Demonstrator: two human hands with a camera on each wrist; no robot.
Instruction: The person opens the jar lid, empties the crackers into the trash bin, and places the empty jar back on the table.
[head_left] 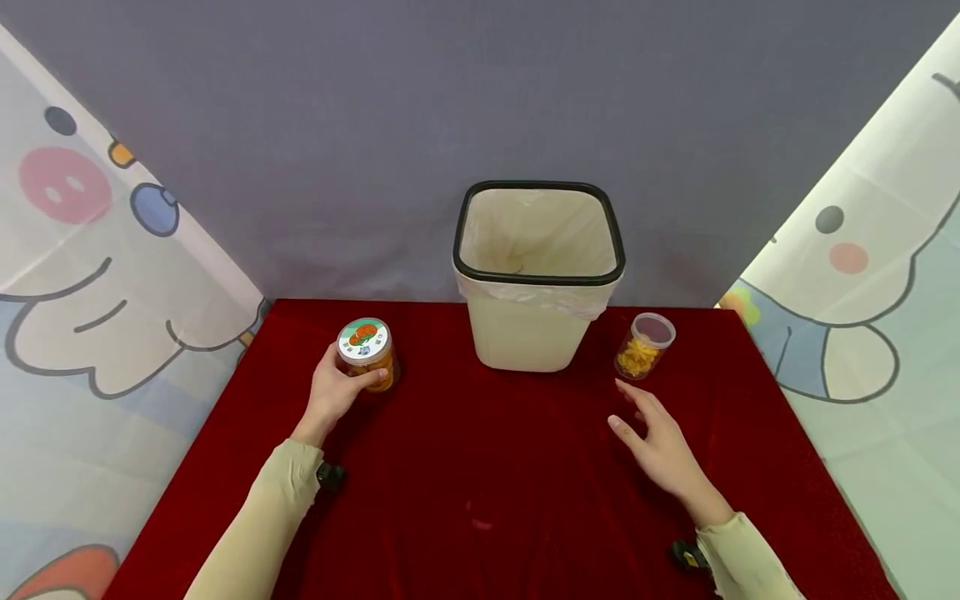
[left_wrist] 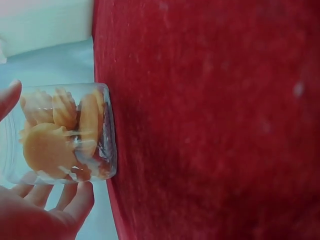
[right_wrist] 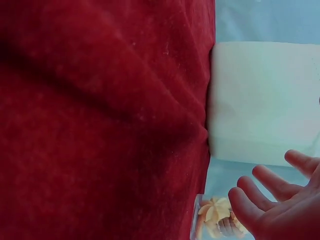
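A grey backdrop closes the far side, with cartoon-printed curtains (head_left: pixel 90 275) hanging at either flank, and a counter (head_left: pixel 495 492) draped in deep red cloth fills the foreground. At the back centre of the counter stands a cream bin (head_left: pixel 536 283) with a black rim, lined with a thin pale bag whose edge folds out under the rim; nothing shows inside it apart from the liner. To its left stands a clear jar (head_left: pixel 366 354) packed with round golden-orange biscuits, some ridged, as the left wrist view shows through its wall. Its lid carries a round label with a green border and an orange picture; there is small print on it, too fine to read. The left hand (head_left: pixel 335 393) grasps this jar from the near side, thumb and fingers curled round its wall while the jar sits upright on the cloth. Just right of the bin stands a smaller clear tub (head_left: pixel 643 346) with a see-through lid, about half full of yellow pieces; the right wrist view shows flower-shaped ones at its bottom. No label shows on it. The right hand (head_left: pixel 660 442) hovers near the tub on its near side, released, fingers loosely spread and apart from it, holding nothing. Both sleeves are pale beige.
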